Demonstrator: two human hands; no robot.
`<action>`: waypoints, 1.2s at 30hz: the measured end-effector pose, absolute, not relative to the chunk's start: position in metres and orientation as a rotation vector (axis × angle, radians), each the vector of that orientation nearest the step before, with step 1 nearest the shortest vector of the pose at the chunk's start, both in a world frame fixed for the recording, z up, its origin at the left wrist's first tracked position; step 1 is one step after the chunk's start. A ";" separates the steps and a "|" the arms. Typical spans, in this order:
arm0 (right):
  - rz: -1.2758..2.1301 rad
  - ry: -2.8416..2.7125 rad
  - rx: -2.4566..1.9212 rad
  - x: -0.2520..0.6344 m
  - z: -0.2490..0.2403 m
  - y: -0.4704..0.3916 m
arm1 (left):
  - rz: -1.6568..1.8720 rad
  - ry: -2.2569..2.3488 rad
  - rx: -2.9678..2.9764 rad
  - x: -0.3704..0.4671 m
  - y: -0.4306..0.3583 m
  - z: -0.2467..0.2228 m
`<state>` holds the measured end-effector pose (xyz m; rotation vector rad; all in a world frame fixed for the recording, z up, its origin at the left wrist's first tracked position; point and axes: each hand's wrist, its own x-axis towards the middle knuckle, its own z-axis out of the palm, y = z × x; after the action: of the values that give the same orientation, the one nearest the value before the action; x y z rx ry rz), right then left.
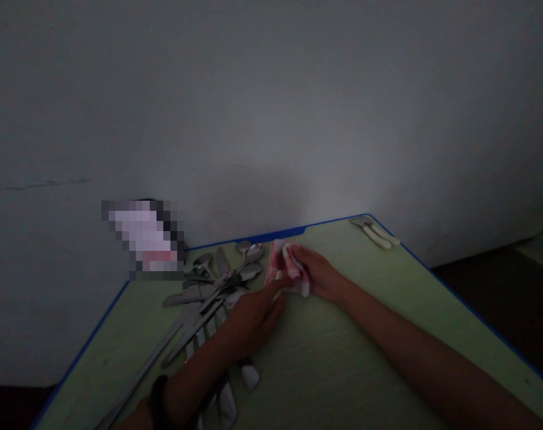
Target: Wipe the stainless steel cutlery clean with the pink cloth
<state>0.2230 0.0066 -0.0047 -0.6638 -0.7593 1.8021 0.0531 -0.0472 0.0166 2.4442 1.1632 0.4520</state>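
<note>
My right hand (318, 272) is closed around a pink and white cloth (298, 272), which is folded and bunched up over the table. My left hand (255, 316) reaches in from the other side, its fingertips against the cloth. A thin white piece like a handle (278, 283) shows between its fingers; the rest is hidden by the hand and the cloth. Beneath and beside my left forearm lies a loose pile of metal cutlery (217, 289), with spoons, knives and other long pieces crossing each other.
Two white-handled utensils (376, 233) lie at the table's far right corner. A phone-like object (143, 239), blurred out, leans by the wall (271, 119) at the far left. The pale green table (343, 358) has a blue edge and meets the wall at the back.
</note>
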 end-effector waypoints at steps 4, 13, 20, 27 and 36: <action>1.771 -0.756 -0.690 0.222 -0.002 0.004 | 0.442 1.107 2.460 0.053 -0.047 0.014; 1.735 -0.670 -0.693 0.222 -0.001 0.006 | 0.442 1.133 2.386 0.054 -0.051 0.024; 1.757 -0.665 -0.682 0.221 -0.001 0.007 | 0.417 1.020 2.467 0.052 -0.051 0.023; 1.699 -0.765 -0.759 0.222 -0.002 0.004 | 0.454 1.005 2.495 0.053 -0.046 0.012; 1.692 -0.804 -0.760 0.223 -0.003 0.005 | 0.407 0.980 2.489 0.053 -0.049 0.020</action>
<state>0.2232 0.0050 -0.0030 -0.7596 -0.8043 1.6916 0.0530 -0.0485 0.0196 2.4894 0.9804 0.4073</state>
